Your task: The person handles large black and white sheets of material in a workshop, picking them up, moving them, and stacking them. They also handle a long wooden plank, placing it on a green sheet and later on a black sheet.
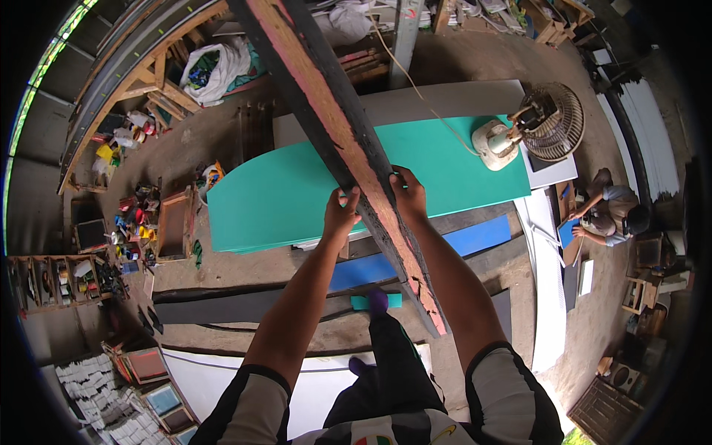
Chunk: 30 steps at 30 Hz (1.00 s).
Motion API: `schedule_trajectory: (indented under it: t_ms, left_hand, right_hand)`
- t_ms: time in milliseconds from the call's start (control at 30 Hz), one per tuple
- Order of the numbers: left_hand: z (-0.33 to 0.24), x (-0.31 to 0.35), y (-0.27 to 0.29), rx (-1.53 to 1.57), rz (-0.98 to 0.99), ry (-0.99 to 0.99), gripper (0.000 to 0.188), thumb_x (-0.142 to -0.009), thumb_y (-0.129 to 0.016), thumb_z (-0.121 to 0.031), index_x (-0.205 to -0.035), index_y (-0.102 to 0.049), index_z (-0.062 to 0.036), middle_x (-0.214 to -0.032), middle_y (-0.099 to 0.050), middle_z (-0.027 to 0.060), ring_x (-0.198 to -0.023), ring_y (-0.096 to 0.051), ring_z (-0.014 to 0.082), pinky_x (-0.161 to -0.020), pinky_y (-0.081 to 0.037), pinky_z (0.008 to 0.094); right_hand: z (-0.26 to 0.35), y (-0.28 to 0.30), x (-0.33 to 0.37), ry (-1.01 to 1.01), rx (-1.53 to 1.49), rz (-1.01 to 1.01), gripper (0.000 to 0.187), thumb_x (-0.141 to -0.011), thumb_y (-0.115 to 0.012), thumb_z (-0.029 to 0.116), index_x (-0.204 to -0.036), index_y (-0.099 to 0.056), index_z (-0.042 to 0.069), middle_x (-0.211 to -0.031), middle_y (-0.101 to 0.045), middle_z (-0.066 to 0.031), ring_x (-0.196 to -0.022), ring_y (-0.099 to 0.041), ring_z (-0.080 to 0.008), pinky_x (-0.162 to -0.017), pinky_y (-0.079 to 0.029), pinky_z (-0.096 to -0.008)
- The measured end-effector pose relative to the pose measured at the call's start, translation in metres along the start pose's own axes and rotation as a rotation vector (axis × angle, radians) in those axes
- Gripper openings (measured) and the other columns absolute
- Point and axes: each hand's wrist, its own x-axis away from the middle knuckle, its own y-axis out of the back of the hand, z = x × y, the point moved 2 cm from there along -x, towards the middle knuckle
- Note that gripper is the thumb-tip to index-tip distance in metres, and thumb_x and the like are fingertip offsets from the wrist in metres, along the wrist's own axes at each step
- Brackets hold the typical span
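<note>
Daylight is admitted at the upper-left rim; the white sheet (547, 311) at right is nearly washed out. Straight edges are bowed; the corners are blacked out.

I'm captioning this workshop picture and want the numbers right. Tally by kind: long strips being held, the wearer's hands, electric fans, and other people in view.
Held long strip: 1
Wearer's hands: 2 (left hand, right hand)
Electric fan: 1
Other person: 1
Total: 5
</note>
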Motion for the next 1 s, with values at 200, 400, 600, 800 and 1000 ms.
schedule_trajectory:
  t_ms: [200, 400, 600, 800, 1000]
  left_hand:
    - [-0.011, -0.008, 0.007, -0.022, 0.154, -0.005, 0.066, -0.099, -0.059, -0.061, -0.123, -0.049, -0.0006, -0.092, -0.062, 0.0102, -0.057, -0.06, 0.0133, -0.056, -0.057, 0.0296]
    - [-0.016, 0.003, -0.001, -0.137, 0.101, 0.009, 0.07, -0.1, -0.053, -0.065, -0.134, -0.049, -0.0043, -0.096, -0.059, 0.0061, -0.061, -0.058, 0.0119, -0.058, -0.054, 0.0284]
    - [-0.008, 0.002, 0.009, -0.135, 0.088, 0.034, 0.078, -0.097, -0.055, -0.068, -0.135, -0.048, -0.0006, -0.097, -0.059, 0.0087, -0.064, -0.063, 0.013, -0.057, -0.052, 0.0275]
    - [-0.014, 0.011, 0.013, -0.092, 0.09, 0.015, 0.087, -0.099, -0.054, -0.065, -0.149, -0.039, 0.0046, -0.116, -0.061, 0.0152, -0.068, -0.065, 0.0135, -0.058, -0.052, 0.0285]
    - [-0.023, 0.012, 0.013, -0.078, 0.08, 0.004, 0.084, -0.1, -0.053, -0.063, -0.153, -0.037, 0.0013, -0.138, -0.055, 0.0196, -0.071, -0.068, 0.0155, -0.063, -0.054, 0.0311]
  right_hand:
    - [-0.025, 0.015, 0.046, -0.165, 0.156, 0.039, 0.05, -0.097, -0.066, 0.041, -0.133, -0.059, 0.007, -0.113, -0.07, -0.02, -0.106, -0.068, -0.0365, -0.09, -0.053, -0.0466]
    - [-0.04, 0.035, 0.082, 0.056, 0.392, 0.073, 0.065, -0.084, -0.08, 0.027, -0.141, -0.054, 0.009, -0.123, -0.062, -0.0189, -0.12, -0.057, -0.0395, -0.102, -0.048, -0.0477]
    - [-0.041, 0.046, 0.103, 0.038, 0.523, -0.004, 0.072, -0.082, -0.081, 0.037, -0.142, -0.053, 0.01, -0.129, -0.057, -0.0151, -0.119, -0.054, -0.037, -0.101, -0.046, -0.0493]
    - [-0.074, 0.054, 0.117, -0.059, 0.39, -0.047, 0.055, -0.085, -0.079, 0.041, -0.122, -0.06, 0.005, -0.113, -0.063, -0.0158, -0.107, -0.058, -0.0366, -0.093, -0.046, -0.0482]
    - [-0.119, 0.059, 0.136, -0.171, 0.323, -0.028, 0.055, -0.088, -0.077, 0.047, -0.118, -0.062, 0.003, -0.11, -0.065, -0.0173, -0.108, -0.06, -0.0371, -0.092, -0.047, -0.0474]
